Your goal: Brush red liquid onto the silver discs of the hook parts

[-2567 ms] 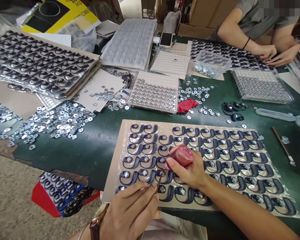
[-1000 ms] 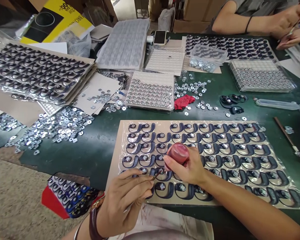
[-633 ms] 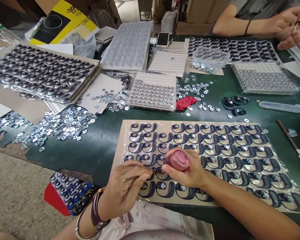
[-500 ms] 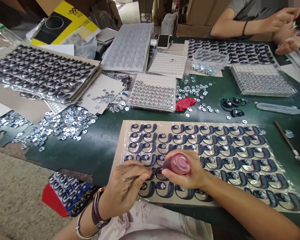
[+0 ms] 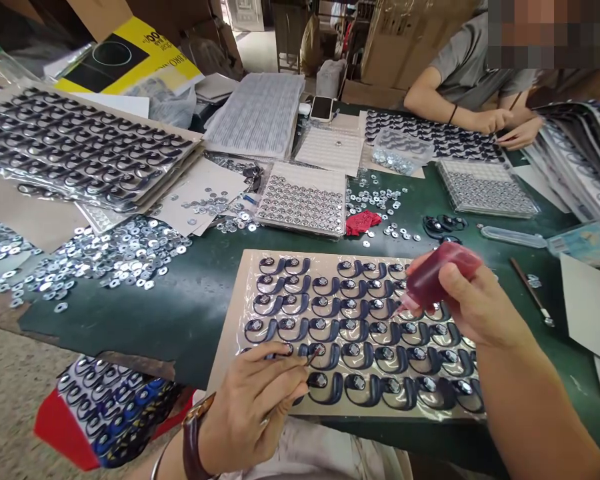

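My left hand (image 5: 257,400) pinches a thin, dark-tipped tool (image 5: 314,357); whether it is a brush or a pick I cannot tell. Its tip is at one of the round metal pieces on a card (image 5: 230,320) covered with clear film. Rows of dark, hook-shaped strap pieces (image 5: 353,355), each with a shiny faceted disc, lie on this card. Wrapped around a red squeeze bottle (image 5: 437,273) is my right hand (image 5: 485,307). The bottle is tilted over the card's right part, its narrow nozzle pointing down and left. My right forearm hides the card's right end.
Loose metal washers (image 5: 115,257) lie in a pile at left. Behind the card stand a tray of metal discs (image 5: 303,207) and a red cloth scrap (image 5: 363,223). A brown-handled brush (image 5: 533,293) lies at right. Across the table are a co-worker's hands (image 5: 505,127).
My right hand has moved right and up with the red bottle, away from my left hand, and the bottle has turned nozzle-down. My left hand stays low over the card with the thin tool.
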{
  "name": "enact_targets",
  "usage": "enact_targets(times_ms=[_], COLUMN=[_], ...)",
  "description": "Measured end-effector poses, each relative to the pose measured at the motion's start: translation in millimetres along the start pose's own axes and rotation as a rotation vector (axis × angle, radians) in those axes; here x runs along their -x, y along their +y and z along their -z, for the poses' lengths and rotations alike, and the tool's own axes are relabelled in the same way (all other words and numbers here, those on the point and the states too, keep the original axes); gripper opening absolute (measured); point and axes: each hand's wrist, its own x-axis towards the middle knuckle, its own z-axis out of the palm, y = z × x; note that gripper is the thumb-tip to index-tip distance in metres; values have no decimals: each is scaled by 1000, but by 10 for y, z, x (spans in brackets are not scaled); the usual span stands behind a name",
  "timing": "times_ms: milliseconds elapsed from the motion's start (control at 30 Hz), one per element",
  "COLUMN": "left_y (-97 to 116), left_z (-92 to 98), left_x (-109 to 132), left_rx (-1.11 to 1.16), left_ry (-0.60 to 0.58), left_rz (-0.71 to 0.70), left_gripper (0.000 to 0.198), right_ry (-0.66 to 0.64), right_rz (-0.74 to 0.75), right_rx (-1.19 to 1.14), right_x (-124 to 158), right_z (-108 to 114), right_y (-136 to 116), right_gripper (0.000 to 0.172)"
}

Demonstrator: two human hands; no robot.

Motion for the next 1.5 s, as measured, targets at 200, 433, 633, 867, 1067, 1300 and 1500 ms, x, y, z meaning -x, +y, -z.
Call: enact_targets(times_ms=[200, 433, 633, 867, 1067, 1300, 1500], left_y=[-7, -15, -17, -63, -50, -56, -41], left_z=[46, 242, 58, -17, -19, -17, -60], left_x=[46, 90, -36, -159, -154, -118, -133], left_rx=[-26, -253, -344, -331, -348, -331, -323], left_ry=[44, 58, -17, -31, -32, -23, -9], left_rz=[-10, -40, -128, -163, -182, -172, -117], left_gripper=[25, 24, 22, 21, 20, 21, 22], right_ry=[64, -63, -79, -89, -128, -87, -55], right_rz=[-150, -40, 116, 186, 201, 335, 403], right_rx=[-125, 13, 116, 140, 246, 358, 390], right_x=[-44, -190, -228, -215, -218, -240, -252], right_z=[-80, -551, -861, -922, -916, -914, -913], right_y=[218, 228, 432, 611, 638, 587, 581], right_gripper=[38, 22, 13, 15, 17, 17, 16])
